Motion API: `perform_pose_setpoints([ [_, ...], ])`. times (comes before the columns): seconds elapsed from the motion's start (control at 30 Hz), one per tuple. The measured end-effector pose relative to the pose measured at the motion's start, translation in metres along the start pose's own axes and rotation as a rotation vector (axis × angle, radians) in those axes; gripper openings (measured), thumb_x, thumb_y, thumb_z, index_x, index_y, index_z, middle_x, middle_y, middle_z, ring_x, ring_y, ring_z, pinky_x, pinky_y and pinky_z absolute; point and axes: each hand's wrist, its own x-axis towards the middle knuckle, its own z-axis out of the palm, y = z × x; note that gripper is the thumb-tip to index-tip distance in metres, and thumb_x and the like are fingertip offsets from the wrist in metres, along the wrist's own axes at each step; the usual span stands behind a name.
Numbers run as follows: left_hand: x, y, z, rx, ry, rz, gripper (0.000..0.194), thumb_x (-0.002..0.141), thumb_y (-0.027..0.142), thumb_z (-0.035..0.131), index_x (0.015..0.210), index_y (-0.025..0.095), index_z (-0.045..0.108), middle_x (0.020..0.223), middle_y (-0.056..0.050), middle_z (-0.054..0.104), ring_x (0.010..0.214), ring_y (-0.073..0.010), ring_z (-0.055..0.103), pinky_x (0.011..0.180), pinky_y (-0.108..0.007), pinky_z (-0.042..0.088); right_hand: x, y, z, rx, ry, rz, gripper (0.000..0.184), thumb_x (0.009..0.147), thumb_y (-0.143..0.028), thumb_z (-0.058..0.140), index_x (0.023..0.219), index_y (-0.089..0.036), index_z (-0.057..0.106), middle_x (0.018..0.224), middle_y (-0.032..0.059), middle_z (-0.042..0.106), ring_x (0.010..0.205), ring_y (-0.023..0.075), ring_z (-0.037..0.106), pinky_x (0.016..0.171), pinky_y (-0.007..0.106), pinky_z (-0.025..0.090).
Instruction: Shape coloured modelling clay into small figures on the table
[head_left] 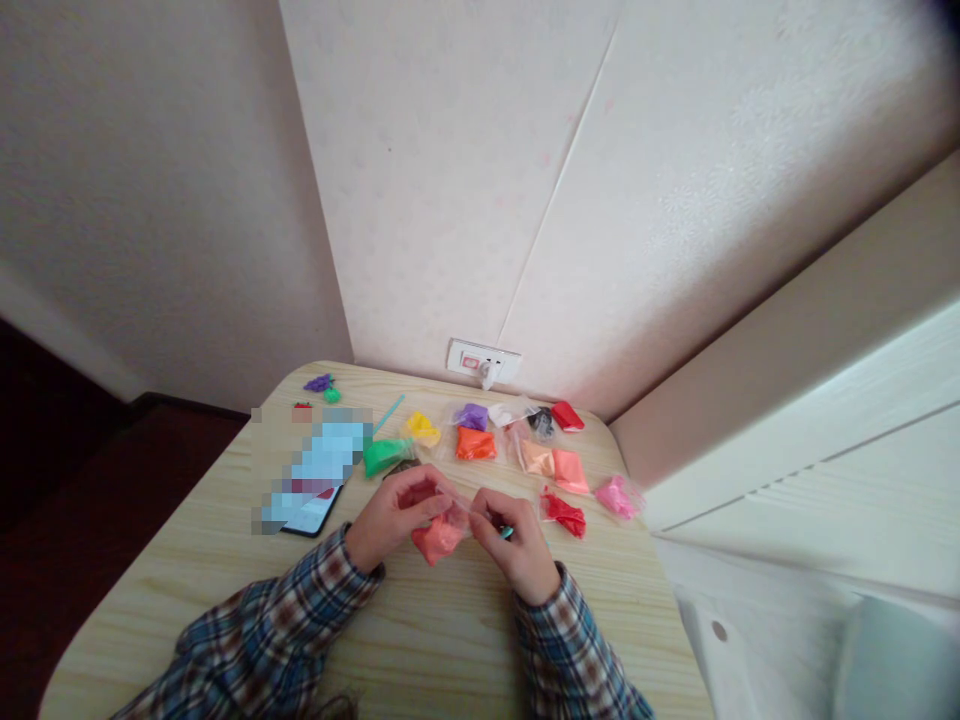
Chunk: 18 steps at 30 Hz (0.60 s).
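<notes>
Between my two hands, over the middle of the table (pixel 420 640), is a clear plastic bag of coral-coloured modelling clay (pixel 437 538). My left hand (pixel 394 513) pinches the bag's upper left edge with thumb and fingers. At the bag's top right, my right hand (pixel 514 540) grips the clear plastic. A small teal stick (pixel 507 533) pokes out from the fingers of that same hand; most of it is hidden. Just beyond my left hand lies a dark packet (pixel 402 468), partly covered by the fingers.
Several clay packets lie along the back, among them green (pixel 386 457), yellow (pixel 422 430), orange (pixel 475 444), red (pixel 564 513) and pink (pixel 619 497). A phone (pixel 319 512), partly blurred, is at left, near a purple clay piece (pixel 319 383). A wall socket (pixel 484 361) holds a plug.
</notes>
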Motion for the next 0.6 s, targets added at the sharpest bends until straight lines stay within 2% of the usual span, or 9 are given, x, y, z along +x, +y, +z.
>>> perform_pose_setpoints([
  [0.23, -0.0012, -0.0012, -0.0006, 0.023, 0.047, 0.040, 0.017, 0.069, 0.028, 0.066, 0.064, 0.013, 0.060, 0.058, 0.002, 0.060, 0.055, -0.0097, 0.055, 0.054, -0.019, 0.043, -0.0009, -0.0011, 0.0006, 0.013, -0.049, -0.003, 0.022, 0.079, -0.028, 0.047, 0.060, -0.017, 0.044, 0.051, -0.0060, 0.034, 0.048, 0.0073, 0.031, 0.047, 0.020, 0.023],
  [0.4, -0.0030, -0.0024, 0.0040, -0.032, 0.010, -0.029, 0.019, 0.068, 0.031, 0.067, 0.071, 0.013, 0.060, 0.060, 0.002, 0.062, 0.056, -0.0106, 0.058, 0.053, -0.020, 0.045, 0.0002, 0.0010, 0.0007, 0.007, -0.037, -0.027, 0.024, 0.081, -0.028, 0.045, 0.060, -0.016, 0.047, 0.051, -0.0053, 0.036, 0.049, 0.0076, 0.031, 0.048, 0.021, 0.024],
  [0.6, -0.0022, -0.0007, 0.0051, -0.006, 0.055, -0.049, 0.021, 0.065, 0.031, 0.068, 0.069, 0.013, 0.058, 0.062, 0.001, 0.062, 0.057, -0.0111, 0.059, 0.054, -0.021, 0.047, -0.0014, 0.0009, -0.0003, -0.007, -0.022, -0.024, 0.025, 0.080, -0.027, 0.046, 0.057, -0.017, 0.043, 0.050, -0.0062, 0.032, 0.048, 0.0073, 0.028, 0.047, 0.022, 0.022],
])
